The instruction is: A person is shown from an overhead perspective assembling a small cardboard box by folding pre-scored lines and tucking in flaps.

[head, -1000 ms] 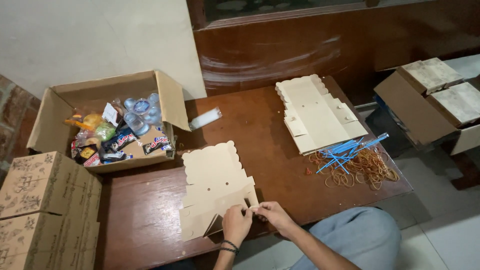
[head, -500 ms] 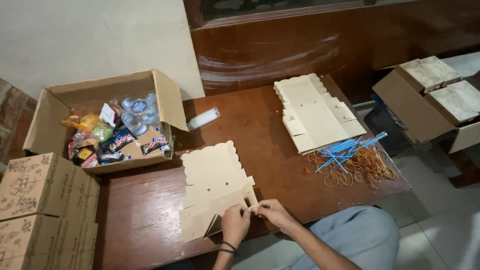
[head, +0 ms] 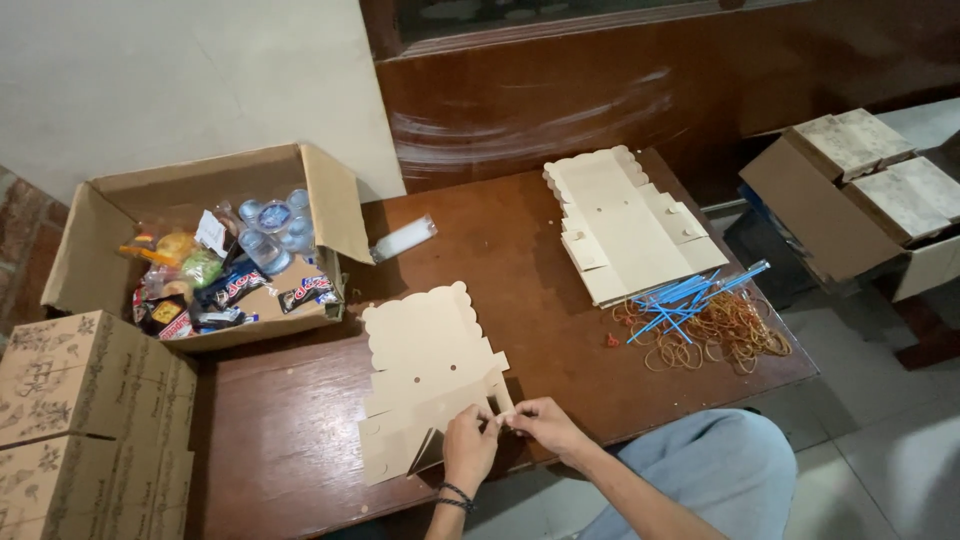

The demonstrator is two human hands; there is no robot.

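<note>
A flat tan die-cut box blank point(head: 425, 350) with a scalloped far edge lies on the brown wooden table point(head: 520, 270) in front of me. My left hand point(head: 468, 448) and my right hand point(head: 540, 422) meet at its near right corner, both pinching a folded flap there. The near part of the blank is partly folded up from the table. A dark band sits on my left wrist.
An open cardboard carton point(head: 205, 250) of snacks and water cups stands at the left. A stack of flat blanks point(head: 630, 225), blue straws point(head: 690, 295) and rubber bands point(head: 725, 330) lie at the right. Printed boxes point(head: 85, 400) are stacked near left; more cartons point(head: 860, 190) stand far right.
My hands have stayed at the blank's near corner, working the flap with small finger movements. Nothing else has moved.
</note>
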